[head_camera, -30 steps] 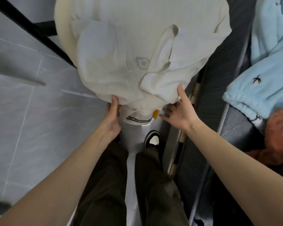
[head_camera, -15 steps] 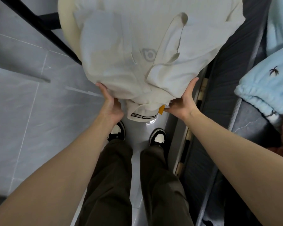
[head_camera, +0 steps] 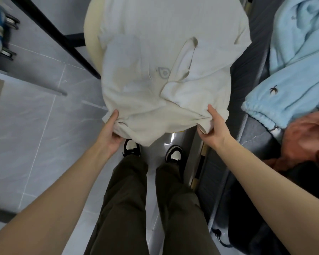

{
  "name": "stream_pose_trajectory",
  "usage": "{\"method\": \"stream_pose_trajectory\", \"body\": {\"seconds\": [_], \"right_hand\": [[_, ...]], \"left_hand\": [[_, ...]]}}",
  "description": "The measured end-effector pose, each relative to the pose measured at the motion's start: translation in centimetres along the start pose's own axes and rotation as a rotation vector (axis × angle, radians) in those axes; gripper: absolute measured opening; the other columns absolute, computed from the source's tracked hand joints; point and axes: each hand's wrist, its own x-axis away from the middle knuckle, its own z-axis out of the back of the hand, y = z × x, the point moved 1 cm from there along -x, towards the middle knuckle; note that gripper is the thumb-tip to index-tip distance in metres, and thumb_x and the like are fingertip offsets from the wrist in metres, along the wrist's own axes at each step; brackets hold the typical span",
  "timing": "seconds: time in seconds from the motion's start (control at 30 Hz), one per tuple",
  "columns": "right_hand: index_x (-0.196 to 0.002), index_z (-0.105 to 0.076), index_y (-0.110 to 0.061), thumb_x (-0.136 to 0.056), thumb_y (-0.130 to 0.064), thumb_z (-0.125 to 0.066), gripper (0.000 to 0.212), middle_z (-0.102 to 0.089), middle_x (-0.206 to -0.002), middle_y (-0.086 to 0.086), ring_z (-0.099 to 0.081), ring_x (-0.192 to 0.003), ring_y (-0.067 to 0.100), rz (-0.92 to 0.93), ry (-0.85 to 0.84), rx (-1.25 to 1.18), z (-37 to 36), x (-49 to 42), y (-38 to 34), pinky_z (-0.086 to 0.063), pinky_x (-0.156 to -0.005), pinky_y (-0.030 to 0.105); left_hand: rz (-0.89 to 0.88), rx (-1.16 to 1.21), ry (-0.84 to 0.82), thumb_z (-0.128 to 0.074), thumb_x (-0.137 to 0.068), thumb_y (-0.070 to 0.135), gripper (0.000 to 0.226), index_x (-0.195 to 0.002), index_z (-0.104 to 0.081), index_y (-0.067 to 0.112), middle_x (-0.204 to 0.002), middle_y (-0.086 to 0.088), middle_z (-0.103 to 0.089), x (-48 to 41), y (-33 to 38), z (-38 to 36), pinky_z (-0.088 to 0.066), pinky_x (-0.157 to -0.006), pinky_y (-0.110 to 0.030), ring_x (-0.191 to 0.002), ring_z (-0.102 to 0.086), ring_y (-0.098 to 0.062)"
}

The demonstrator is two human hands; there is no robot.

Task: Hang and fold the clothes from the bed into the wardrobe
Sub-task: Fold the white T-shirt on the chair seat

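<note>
My L hand (head_camera: pixel 110 134) & R hand (head_camera: pixel 213 129) each grip the near edge of the cream garment (head_camera: pixel 155 80), thumbs on top. Blue clothes (head_camera: pixel 293 70) on bed (head_camera: pixel 254 43), R side.

**Four garments, two hands, two shoes**

One cream garment (head_camera: pixel 155 100) fills the middle, with one grey emblem (head_camera: pixel 163 72) printed on it. Two hands grip its near edge: one left hand (head_camera: pixel 109 133) and one right hand (head_camera: pixel 213 129). On the bed (head_camera: pixel 250 85) at the right lie three more items. One is a light-blue fleece (head_camera: pixel 293 61), far right, though I cannot tell whether it is one piece or two. One is an orange garment (head_camera: pixel 306 140). One is a dark garment (head_camera: pixel 247 223), nearest, with one drawstring (head_camera: pixel 218 236). Near the bottom are two trouser legs (head_camera: pixel 125 208) and two black-and-white shoes (head_camera: pixel 174 156). At the far left are two castor wheels (head_camera: pixel 10 21) and one black bar (head_camera: pixel 59 39).
</note>
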Motion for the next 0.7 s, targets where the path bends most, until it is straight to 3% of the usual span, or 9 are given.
{"method": "stream_pose_trajectory", "body": {"seconds": [0.13, 0.2, 0.3, 0.43, 0.6, 0.7], "right_hand": [[-0.102, -0.059, -0.019, -0.083, -0.017, -0.073, 0.024, -0.065, -0.091, -0.003, -0.060, -0.070, 0.009, 0.178, 0.141, 0.173, 0.0, 3.6, -1.0, -0.044, -0.043, 0.016], [-0.099, -0.058, -0.018, -0.083, -0.013, -0.071, 0.021, -0.063, -0.090, -0.001, -0.056, -0.065, 0.009, 0.254, 0.166, 0.217, -0.5, 5.0, -1.4, -0.038, -0.038, 0.014], [-0.094, -0.058, -0.017, -0.082, -0.013, -0.069, 0.017, -0.064, -0.097, 0.004, -0.058, -0.073, 0.015, 0.299, 0.171, 0.299, -1.4, 7.1, -1.5, -0.041, -0.039, 0.016], [-0.088, -0.058, -0.018, -0.081, -0.012, -0.070, 0.015, -0.064, -0.101, 0.008, -0.063, -0.088, 0.023, 0.220, 0.211, 0.358, -1.7, 9.5, 0.0, -0.056, -0.052, 0.027], [-0.109, -0.053, -0.009, -0.084, -0.013, -0.068, 0.029, -0.060, -0.102, 0.013, -0.062, -0.081, 0.024, -0.027, 0.192, 0.389, -1.5, 12.2, -0.8, -0.058, -0.049, 0.035], [-0.105, -0.058, -0.006, -0.087, -0.013, -0.064, 0.020, -0.065, -0.085, 0.011, -0.064, -0.066, 0.019, -0.107, 0.122, 0.425, -1.7, 13.1, -2.9, -0.057, -0.053, 0.038]], "left_hand": [[-0.214, -0.297, 0.195, -0.058, -0.094, 0.022, 0.037, -0.130, -0.050, 0.015, -0.118, -0.002, -0.062, 3.2, 1.7, -0.7, -0.055, -0.076, -0.036, -0.099, -0.062, -0.018], [-0.327, -0.383, 0.251, -0.058, -0.093, 0.016, 0.033, -0.125, -0.050, 0.010, -0.119, -0.006, -0.060, 4.7, 3.0, -1.2, -0.051, -0.091, -0.041, -0.108, -0.059, -0.024], [-0.393, -0.446, 0.316, -0.059, -0.092, 0.015, 0.031, -0.121, -0.049, 0.009, -0.118, -0.009, -0.058, 6.9, 5.0, -1.1, -0.048, -0.097, -0.044, -0.111, -0.057, -0.027], [-0.411, -0.490, 0.423, -0.060, -0.090, 0.015, 0.029, -0.116, -0.050, 0.009, -0.118, -0.014, -0.058, 9.4, 6.5, -0.1, -0.048, -0.087, -0.036, -0.101, -0.057, -0.025], [-0.236, -0.432, 0.442, -0.058, -0.090, 0.008, 0.041, -0.130, -0.048, 0.004, -0.126, -0.016, -0.056, 11.8, 7.2, 1.0, -0.047, -0.071, -0.033, -0.096, -0.054, -0.023], [-0.172, -0.361, 0.379, -0.054, -0.092, 0.004, 0.036, -0.128, -0.051, 0.005, -0.121, -0.016, -0.060, 12.6, 8.0, -0.3, -0.049, -0.073, -0.034, -0.093, -0.056, -0.022]]}}
